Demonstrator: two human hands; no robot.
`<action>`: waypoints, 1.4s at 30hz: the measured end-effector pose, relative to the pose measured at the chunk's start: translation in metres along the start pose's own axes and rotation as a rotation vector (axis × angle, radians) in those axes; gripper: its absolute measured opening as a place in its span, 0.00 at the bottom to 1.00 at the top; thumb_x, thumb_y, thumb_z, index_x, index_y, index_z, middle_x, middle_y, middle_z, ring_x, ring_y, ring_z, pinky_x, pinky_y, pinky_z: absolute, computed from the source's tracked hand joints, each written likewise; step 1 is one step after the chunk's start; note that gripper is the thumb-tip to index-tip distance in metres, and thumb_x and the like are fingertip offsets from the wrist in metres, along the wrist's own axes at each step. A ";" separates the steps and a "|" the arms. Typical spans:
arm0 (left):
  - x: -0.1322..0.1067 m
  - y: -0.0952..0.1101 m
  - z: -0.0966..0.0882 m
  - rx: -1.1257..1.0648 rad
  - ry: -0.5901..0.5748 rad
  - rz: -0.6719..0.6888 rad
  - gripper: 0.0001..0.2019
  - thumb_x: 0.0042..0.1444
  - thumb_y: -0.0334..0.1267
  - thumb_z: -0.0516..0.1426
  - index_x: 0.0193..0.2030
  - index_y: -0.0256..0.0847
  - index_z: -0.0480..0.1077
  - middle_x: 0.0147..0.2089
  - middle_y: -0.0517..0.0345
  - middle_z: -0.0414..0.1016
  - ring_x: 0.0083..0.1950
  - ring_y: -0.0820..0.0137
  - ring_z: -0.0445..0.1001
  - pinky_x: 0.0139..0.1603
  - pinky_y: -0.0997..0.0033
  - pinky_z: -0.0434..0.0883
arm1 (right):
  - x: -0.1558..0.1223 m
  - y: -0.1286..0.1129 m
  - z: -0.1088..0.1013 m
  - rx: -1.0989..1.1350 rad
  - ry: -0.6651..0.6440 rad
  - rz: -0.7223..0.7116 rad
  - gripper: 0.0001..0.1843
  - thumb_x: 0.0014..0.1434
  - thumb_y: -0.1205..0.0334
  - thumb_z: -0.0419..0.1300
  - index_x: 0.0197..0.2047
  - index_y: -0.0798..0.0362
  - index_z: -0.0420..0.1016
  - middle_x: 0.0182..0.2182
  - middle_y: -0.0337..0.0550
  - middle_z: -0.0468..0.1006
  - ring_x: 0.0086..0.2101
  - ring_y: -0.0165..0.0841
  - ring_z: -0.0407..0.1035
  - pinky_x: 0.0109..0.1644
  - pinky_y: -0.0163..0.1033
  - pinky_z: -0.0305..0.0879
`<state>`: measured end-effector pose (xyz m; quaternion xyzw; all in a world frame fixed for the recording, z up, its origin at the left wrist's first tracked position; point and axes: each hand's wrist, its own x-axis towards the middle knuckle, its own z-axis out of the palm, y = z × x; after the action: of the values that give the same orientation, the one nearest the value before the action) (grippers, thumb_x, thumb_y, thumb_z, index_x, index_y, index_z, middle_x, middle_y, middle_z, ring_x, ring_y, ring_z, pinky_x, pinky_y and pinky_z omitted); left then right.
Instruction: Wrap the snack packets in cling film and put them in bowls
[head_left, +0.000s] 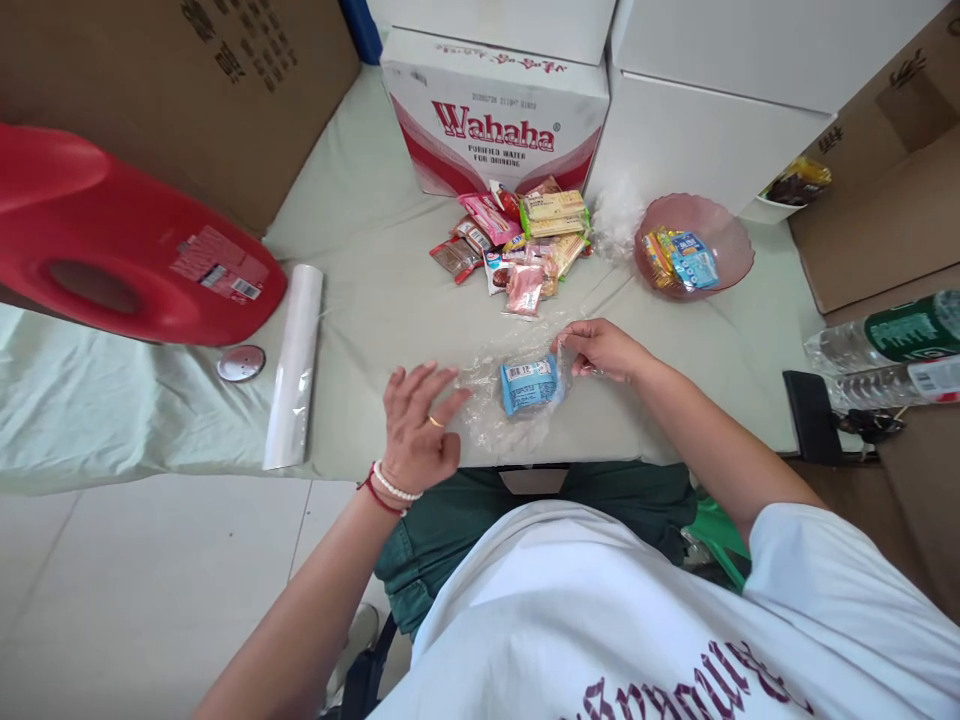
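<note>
A small blue snack packet [529, 386] lies on a crumpled sheet of clear plastic film [495, 425] near the table's front edge. My right hand [604, 349] pinches the film at its upper right corner, just beside the packet. To the left of the film is my left hand [424, 425], its fingers stretched out and apart. The index fingertip comes close to the film's left edge; whether it touches cannot be made out. A ring and bead bracelets are on this hand and wrist.
Behind the film lies a pile of wrapped snacks [525, 240], with a pink bowl [720, 215] of packets to its right. A plastic roll [295, 365], a round lid [241, 363] and a red jug [135, 240] are at left. Bottles [892, 335] lie at right; boxes [495, 120] stand behind.
</note>
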<state>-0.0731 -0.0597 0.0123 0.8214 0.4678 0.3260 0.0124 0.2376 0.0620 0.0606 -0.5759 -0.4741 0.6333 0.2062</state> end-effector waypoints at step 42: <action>0.060 -0.016 0.066 0.046 -0.042 -0.755 0.08 0.53 0.45 0.62 0.31 0.45 0.72 0.46 0.45 0.72 0.56 0.48 0.67 0.59 0.44 0.67 | -0.014 -0.039 0.056 -1.344 -0.020 -0.593 0.15 0.69 0.65 0.53 0.53 0.48 0.79 0.52 0.51 0.76 0.46 0.42 0.71 0.43 0.41 0.62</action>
<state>-0.0280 0.0147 -0.0140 0.5978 0.7444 0.2711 0.1229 0.1778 0.0488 0.0944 -0.4200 -0.8977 0.1287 -0.0332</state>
